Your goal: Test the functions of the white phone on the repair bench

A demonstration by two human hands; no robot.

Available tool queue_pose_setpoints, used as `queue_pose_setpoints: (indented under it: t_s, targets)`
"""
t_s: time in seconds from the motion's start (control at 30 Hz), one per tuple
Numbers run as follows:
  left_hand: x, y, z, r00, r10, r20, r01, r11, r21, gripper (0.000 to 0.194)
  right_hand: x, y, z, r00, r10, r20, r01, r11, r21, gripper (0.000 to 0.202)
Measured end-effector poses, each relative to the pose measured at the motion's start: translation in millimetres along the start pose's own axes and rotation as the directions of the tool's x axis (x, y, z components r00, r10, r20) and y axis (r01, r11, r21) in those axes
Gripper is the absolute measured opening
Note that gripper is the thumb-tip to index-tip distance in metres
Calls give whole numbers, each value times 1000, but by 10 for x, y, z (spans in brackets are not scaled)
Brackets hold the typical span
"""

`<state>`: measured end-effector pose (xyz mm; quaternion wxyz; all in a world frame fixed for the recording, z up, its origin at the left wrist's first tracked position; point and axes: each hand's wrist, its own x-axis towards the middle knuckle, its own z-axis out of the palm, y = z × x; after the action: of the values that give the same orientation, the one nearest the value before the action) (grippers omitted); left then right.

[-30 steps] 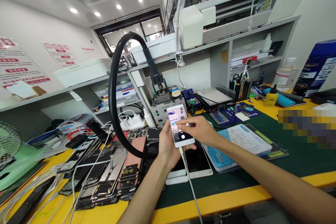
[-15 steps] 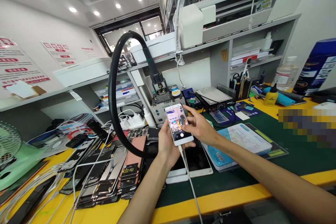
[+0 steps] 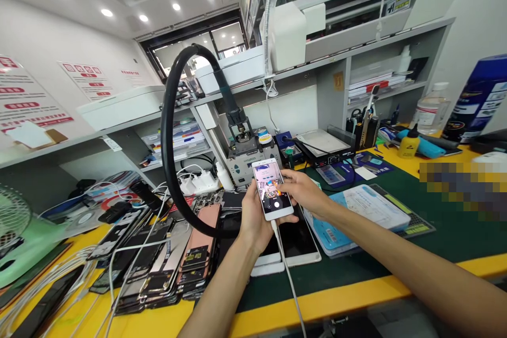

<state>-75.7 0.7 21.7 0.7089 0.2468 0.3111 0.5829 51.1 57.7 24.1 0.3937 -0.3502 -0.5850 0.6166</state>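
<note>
A white smartphone (image 3: 273,190) with a camera picture on its lit screen lies in my left hand (image 3: 252,224), whose fingers wrap under it and show past its lower right edge. My right hand (image 3: 308,194) is at the phone's right side, thumb over the screen and fingers bent against the edge. A white cable (image 3: 285,269) is plugged into the phone's bottom end. Below the hands, white phones with dark screens (image 3: 303,245) lie on the green mat (image 3: 336,280). To the right of them sits a blue and white plastic case (image 3: 364,214).
A thick black hose (image 3: 168,142) arches up left of my hands from a grey machine (image 3: 241,161). Stacked phone parts (image 3: 158,269) and loose cables cover the left side. A green fan (image 3: 19,243) stands far left; a yellow bottle (image 3: 409,142) is at the right.
My right index finger, stretched along the phone's top corner before, is now bent lower at its side. The thumb has moved up the screen, and the picture on it has shifted.
</note>
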Motion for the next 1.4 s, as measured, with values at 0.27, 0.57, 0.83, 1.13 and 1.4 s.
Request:
queue_pose_setpoints:
  t_s: [0.27,0.57,0.83,1.13,1.4]
  targets:
    - [10,-6,-26,1000,-1,-15,1,1000,8,52,41,70,-16,1000,-16,2,16,1000,17,38]
    - [-1,-6,-2,998,-53,-23,53,999,-7,55,51,93,-13,999,33,1,-33,999,27,32]
    - [-27,-18,6,994,-76,-84,73,997,-36,54,28,68,10,995,97,-9,-97,995,16,37]
    - [-45,1,35,995,-75,-63,70,994,-81,55,73,140,-20,996,77,51,-83,986,142,11]
    - [-64,-6,56,997,-76,-35,72,993,-92,54,58,118,-15,995,84,53,-92,979,179,14]
